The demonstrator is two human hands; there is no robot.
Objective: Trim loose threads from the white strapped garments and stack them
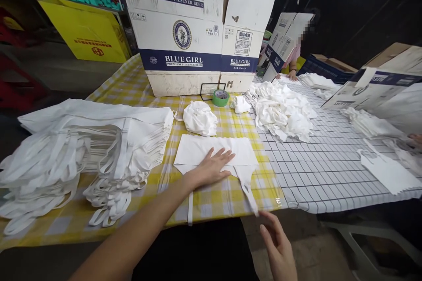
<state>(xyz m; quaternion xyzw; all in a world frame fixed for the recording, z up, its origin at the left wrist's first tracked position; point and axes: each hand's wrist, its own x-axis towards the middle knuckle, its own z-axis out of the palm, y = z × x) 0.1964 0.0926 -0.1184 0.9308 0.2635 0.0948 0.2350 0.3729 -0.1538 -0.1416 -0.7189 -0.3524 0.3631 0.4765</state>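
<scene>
My left hand lies flat with spread fingers on a folded white cloth bag on the yellow checked tablecloth. The bag's straps hang toward the table's front edge. My right hand hovers open below the front edge, its fingertips close to the end of one strap and holding nothing. A crumpled white bag sits just behind the flat one.
A tall stack of folded white bags fills the left. A Blue Girl beer carton stands behind, with green tape before it. A heap of crumpled bags lies on the grid cloth. Another person's hands work far back.
</scene>
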